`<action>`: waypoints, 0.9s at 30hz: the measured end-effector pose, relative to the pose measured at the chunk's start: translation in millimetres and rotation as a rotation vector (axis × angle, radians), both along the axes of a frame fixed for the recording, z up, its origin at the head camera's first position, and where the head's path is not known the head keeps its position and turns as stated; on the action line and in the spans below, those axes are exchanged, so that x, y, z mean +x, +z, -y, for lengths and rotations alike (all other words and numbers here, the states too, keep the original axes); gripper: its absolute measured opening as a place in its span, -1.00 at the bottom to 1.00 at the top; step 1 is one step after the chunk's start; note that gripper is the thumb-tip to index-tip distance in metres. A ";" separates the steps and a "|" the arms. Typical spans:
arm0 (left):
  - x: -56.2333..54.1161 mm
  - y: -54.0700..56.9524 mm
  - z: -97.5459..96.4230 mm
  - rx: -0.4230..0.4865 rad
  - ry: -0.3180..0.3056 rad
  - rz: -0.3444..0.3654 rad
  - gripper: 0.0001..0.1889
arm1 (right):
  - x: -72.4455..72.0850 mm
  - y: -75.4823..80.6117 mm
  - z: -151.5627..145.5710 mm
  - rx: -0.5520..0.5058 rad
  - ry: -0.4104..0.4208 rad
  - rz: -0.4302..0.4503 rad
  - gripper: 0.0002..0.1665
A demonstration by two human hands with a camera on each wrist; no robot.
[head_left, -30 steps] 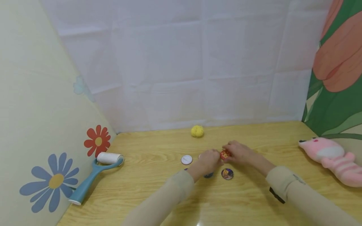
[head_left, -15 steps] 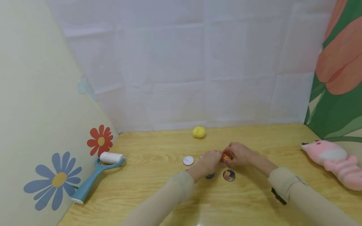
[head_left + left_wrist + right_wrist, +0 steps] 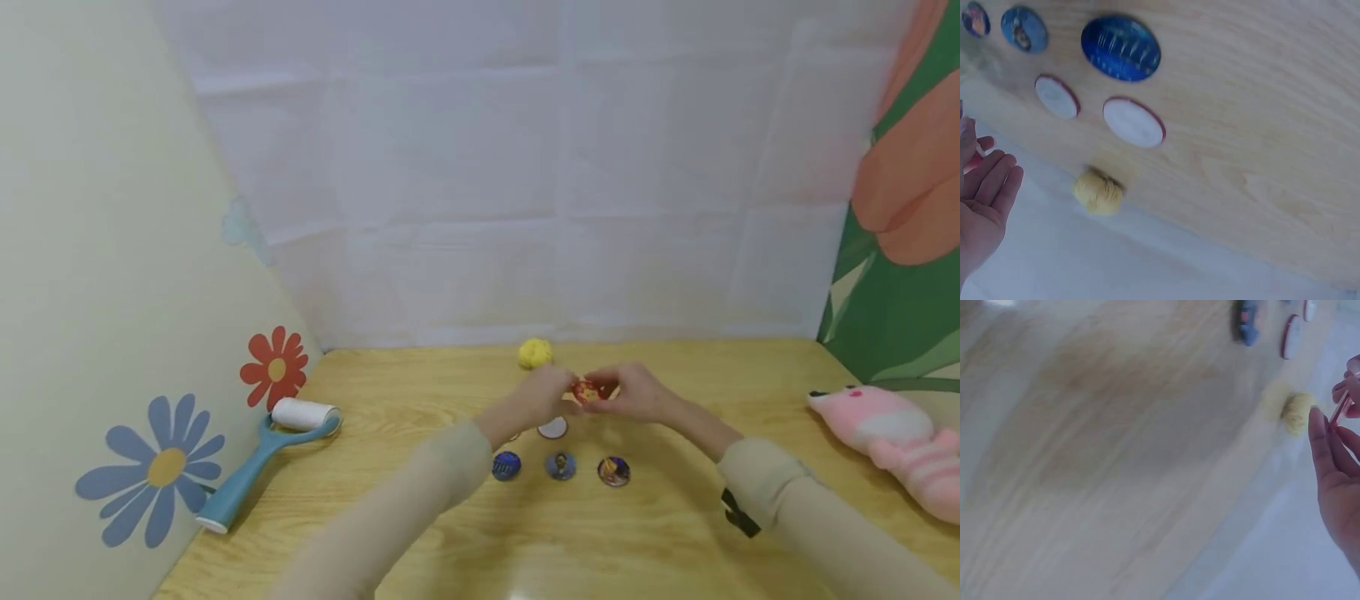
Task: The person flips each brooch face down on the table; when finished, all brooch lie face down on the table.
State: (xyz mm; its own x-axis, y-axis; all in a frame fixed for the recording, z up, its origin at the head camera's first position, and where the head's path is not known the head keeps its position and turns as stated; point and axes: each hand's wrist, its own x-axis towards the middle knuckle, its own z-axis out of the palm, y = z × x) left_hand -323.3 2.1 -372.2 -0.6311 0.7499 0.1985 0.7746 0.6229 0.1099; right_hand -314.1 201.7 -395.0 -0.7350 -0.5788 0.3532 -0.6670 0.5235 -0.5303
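Note:
Both hands hold a red, round badge [image 3: 587, 392] with yellow markings, raised above the table. My left hand [image 3: 542, 395] pinches it from the left, while my right hand [image 3: 636, 393] grips its right side between thumb and fingers. The right wrist view shows the badge [image 3: 1339, 412] edge-on at the fingertips. Below the hands lie three picture badges: a dark blue one [image 3: 506, 466], a blue one with a figure [image 3: 561, 466] and a purple-orange one [image 3: 614, 472]. Two more lie white side up, one [image 3: 553, 428] below the held badge, the other [image 3: 1134, 122] mostly covered by my left hand in the head view.
A yellow ball [image 3: 536, 354] sits behind the hands, near the back of the wooden table [image 3: 420, 533]. On the left, a blue-handled lint roller [image 3: 258, 467] leans by the flowered panel. A pink plush toy [image 3: 885, 433] lies at the right edge. White cloth [image 3: 450, 167] hangs behind.
Both hands have lifted the red badge up and away from the table, slightly left. The dark blue and figure badges, partly covered before, now show fully. The head view has shifted slightly.

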 end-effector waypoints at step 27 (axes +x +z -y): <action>-13.0 37.0 18.3 0.133 0.019 0.333 -0.69 | 3.9 35.2 22.4 -0.046 0.011 0.011 -0.53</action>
